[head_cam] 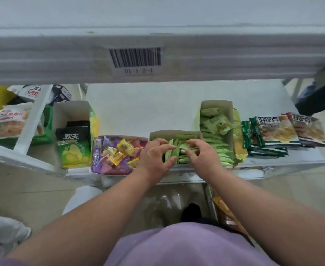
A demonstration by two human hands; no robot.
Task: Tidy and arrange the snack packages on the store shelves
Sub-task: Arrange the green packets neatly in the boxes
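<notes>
Straightening green sachets (179, 150) in low carton (174, 133), front middle of shelf (138, 104). Left hand (154, 156) and right hand (202, 156) both pinch sachets. Judged light, soft, slippery; grip by edges. Shelf label (135, 61) reads D1-1-2-1; stacked packs (276, 131) read 好吃点.

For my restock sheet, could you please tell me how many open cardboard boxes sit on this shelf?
4: a tall box of chip bags at left, a low box of mixed candies, a box of green packets under both hands, and a long box of green packets right. More may be hidden.
</notes>
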